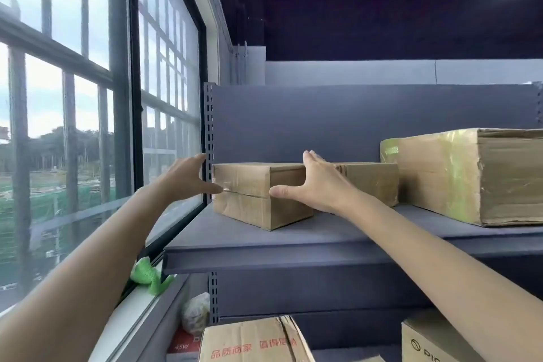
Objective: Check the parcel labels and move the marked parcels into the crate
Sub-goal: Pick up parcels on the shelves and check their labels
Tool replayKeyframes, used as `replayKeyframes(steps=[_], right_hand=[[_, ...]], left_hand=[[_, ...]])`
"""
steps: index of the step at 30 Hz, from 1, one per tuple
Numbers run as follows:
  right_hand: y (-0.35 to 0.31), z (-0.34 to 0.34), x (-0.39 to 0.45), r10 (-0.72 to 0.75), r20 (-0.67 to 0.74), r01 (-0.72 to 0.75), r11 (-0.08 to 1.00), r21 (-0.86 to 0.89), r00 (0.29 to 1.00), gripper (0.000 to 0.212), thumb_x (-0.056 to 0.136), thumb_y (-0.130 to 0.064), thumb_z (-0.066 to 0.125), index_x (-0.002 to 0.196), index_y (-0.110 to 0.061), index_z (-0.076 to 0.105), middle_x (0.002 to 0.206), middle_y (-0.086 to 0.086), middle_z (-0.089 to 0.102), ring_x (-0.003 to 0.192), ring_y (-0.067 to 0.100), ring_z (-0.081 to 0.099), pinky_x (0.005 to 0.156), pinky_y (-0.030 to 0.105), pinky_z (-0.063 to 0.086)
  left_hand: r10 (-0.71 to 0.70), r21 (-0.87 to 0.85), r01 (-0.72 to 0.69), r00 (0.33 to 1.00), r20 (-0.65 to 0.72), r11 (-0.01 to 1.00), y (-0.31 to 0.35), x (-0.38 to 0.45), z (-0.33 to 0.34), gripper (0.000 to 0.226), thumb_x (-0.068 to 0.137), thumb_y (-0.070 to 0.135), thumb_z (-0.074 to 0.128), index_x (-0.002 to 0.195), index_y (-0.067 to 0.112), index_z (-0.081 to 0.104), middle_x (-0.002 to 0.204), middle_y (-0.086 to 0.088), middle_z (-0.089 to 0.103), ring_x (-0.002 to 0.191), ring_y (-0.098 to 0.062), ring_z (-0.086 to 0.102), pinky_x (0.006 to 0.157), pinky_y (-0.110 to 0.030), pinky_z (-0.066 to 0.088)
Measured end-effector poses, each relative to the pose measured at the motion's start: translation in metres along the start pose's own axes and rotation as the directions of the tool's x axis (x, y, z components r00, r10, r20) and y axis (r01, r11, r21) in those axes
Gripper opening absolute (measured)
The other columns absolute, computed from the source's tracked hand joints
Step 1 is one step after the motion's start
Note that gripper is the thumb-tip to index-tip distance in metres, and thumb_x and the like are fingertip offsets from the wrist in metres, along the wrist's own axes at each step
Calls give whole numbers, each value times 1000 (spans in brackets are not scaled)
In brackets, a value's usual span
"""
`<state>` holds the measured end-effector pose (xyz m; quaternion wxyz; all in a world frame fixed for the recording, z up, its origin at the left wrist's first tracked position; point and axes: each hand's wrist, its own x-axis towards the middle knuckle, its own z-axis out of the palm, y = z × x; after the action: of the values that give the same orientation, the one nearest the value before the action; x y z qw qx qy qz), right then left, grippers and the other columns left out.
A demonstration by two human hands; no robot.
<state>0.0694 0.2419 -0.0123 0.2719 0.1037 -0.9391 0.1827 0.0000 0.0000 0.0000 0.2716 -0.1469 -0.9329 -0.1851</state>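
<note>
— Where is the small parcel (258,194) sitting?
— On the grey shelf (293,241), between the two hands, at the shelf's left end. Its left face is just beside the perforated upright (209,138), so there is little room on that side.
— And the hands?
— Both are spread, fingers straight, grasping nothing. The left hand (188,178) is at the parcel's left edge with its thumb tip at the taped seam; the right hand (320,185) lies against the right side, thumb reaching across the front face.
— What is beyond the right hand?
— A second small parcel (373,182) just behind it, then a large taped parcel (458,176) further right.
— Any free room?
— Bare shelf in front of the parcel, towards the person, up to the shelf's front lip. Below the arms, two printed cartons (255,341) stand on a lower level.
</note>
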Motion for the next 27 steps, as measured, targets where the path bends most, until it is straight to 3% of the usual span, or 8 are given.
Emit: replayKeyframes(steps=[7, 11, 16, 19, 23, 27], right_hand=[[-2, 5, 2, 73, 35, -77, 992, 105, 997, 116, 67, -70, 60, 147, -4, 8, 156, 8, 14, 144, 23, 15, 112, 37, 23], [-9, 12, 3, 106, 20, -108, 970, 220, 994, 121, 66, -70, 62, 148, -5, 2, 158, 8, 6, 145, 22, 8, 114, 39, 19], [-18, 16, -1, 108, -70, -84, 955, 285, 992, 108, 70, -59, 67, 147, -7, 12, 155, 7, 20, 142, 21, 21, 108, 34, 27], [-23, 13, -6, 93, -106, -56, 951, 305, 990, 104, 70, -55, 69, 147, -9, 14, 154, 5, 22, 141, 20, 23, 107, 33, 28], [-29, 6, -20, 37, -136, 9, 946, 323, 990, 104, 70, -53, 70, 148, -12, 14, 154, 3, 22, 141, 19, 22, 108, 34, 28], [-25, -4, -42, 20, -139, 32, 932, 361, 990, 105, 70, -54, 70, 148, -12, 14, 154, 3, 23, 140, 21, 24, 109, 38, 30]], left_hand=[[-40, -246, 66, 993, 112, 967, -10, 11, 17, 78, 66, 25, 82, 131, 6, 44, 128, -8, 57, 117, -22, 53, 101, -37, 41], [-50, -306, 67, 997, 63, 950, -9, 9, 18, 69, 63, 19, 85, 121, 4, 51, 115, -9, 62, 107, -24, 58, 97, -42, 45], [-55, -286, 43, 998, -32, 957, -9, -10, 11, 53, 62, 20, 85, 103, 9, 52, 107, -9, 61, 105, -29, 58, 93, -41, 45], [-52, -297, 22, 994, -95, 955, -10, -25, 3, 58, 63, 23, 84, 109, 5, 54, 107, -5, 60, 108, -26, 57, 91, -36, 44], [-67, -328, -8, 974, -216, 945, -5, -51, -10, 85, 62, 21, 85, 133, 2, 43, 127, -10, 57, 117, -24, 53, 98, -32, 40], [-50, -282, -30, 962, -269, 959, 12, -81, -22, 73, 60, 25, 86, 122, 4, 52, 123, -10, 60, 114, -24, 56, 94, -29, 40]])
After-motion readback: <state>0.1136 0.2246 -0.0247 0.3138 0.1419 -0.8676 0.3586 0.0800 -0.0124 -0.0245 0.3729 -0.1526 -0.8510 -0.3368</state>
